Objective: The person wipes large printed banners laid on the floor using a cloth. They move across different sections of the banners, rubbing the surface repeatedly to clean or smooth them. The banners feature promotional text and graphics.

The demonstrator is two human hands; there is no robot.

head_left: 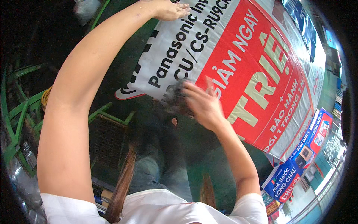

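A large printed banner sheet [223,30] in white, red and black slants across the upper middle and right. My left hand [170,10] reaches far up to its top left edge, the fingers stretched out flat against it. Lower down, my right hand [204,104] is smeared by motion over the sheet's lower left part. Its fingers are bent round a dark, soft-looking bunch [176,98], perhaps a black cloth; blur hides its exact kind. The bunch lies over the banner's lower left edge.
Green metal frames [24,108] stand at the left, with a dark mesh panel [106,140] beside them. Blue and red printed boards [287,175] line the lower right. A clear plastic bag [86,10] is at the top left. My legs in jeans [149,171] show below.
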